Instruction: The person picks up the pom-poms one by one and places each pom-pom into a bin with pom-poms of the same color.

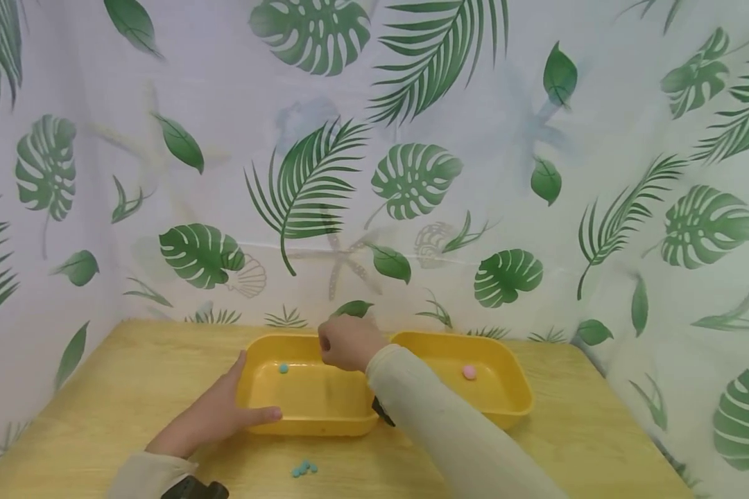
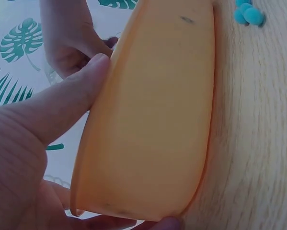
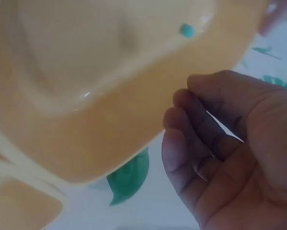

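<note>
My left hand (image 1: 221,409) grips the left yellow tray (image 1: 312,425) at its left end, thumb over the near rim and fingers round the outer wall. Over this tray's far right part is my right hand (image 1: 349,342). Its fingers (image 3: 174,143) bend loosely with the thumb close to the index fingertip, and nothing shows between them. Inside the left tray lies one small teal pompom (image 1: 283,369). On the table in front of it sit several teal pompoms (image 1: 304,468) in a cluster.
A second yellow tray (image 1: 517,388) stands against the right side of the first, partly covered by my right sleeve, with a pink pompom (image 1: 469,372) inside. Leaf-printed white cloth (image 1: 343,173) hangs behind the wooden table (image 1: 574,430) and along its sides.
</note>
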### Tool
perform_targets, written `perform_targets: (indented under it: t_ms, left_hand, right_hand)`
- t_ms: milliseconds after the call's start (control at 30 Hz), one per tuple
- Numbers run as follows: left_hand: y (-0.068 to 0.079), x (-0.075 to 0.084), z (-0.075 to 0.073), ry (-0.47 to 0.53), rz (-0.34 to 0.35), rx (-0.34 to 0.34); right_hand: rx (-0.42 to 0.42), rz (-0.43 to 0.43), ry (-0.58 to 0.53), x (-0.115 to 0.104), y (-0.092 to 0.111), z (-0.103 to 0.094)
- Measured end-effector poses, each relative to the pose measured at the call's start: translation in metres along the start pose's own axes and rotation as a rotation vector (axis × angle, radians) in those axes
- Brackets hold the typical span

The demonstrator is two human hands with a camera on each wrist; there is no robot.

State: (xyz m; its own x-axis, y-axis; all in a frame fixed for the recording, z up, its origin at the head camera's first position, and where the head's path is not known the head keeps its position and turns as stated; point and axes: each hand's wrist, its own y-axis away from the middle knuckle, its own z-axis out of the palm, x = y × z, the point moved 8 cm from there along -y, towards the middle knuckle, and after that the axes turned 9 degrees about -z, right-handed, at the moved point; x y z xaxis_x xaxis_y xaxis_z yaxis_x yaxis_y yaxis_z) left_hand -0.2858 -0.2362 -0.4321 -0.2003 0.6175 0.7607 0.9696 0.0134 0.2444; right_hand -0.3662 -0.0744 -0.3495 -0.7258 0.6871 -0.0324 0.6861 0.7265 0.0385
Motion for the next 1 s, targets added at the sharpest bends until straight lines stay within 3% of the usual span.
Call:
perform_targets:
  t_ms: [100, 233, 500, 633, 767, 900, 1000]
  left_hand:
    - [0.001, 0.002, 0.003, -0.006, 0.003, -0.006]
    - [0.002, 0.005, 0.007, 0.002, 0.014, 0.001]
    - [0.003, 0.010, 0.010, -0.006, 0.029, 0.005]
    - [0.002, 0.010, 0.007, -0.011, 0.027, 0.011]
    - [0.000, 0.007, 0.002, -0.010, 0.016, 0.015]
    - [-0.002, 0.001, -0.002, -0.003, 0.010, 0.020]
    - [-0.002, -0.001, -0.002, -0.003, 0.009, 0.021]
  right_hand:
    - [-0.094, -0.027, 0.111, 0.002, -0.020, 0.027]
    - [-0.141, -0.079, 0.236, 0.000, -0.038, 0.059]
    - [-0.162, -0.127, 0.295, -0.007, -0.046, 0.085]
    - [-0.166, -0.143, 0.302, -0.007, -0.050, 0.087]
    - [-0.192, -0.161, 0.241, -0.008, -0.051, 0.078]
    - [-0.196, -0.162, 0.107, -0.012, -0.041, 0.050]
    - [-0.147, -0.143, -0.023, -0.013, -0.021, 0.020]
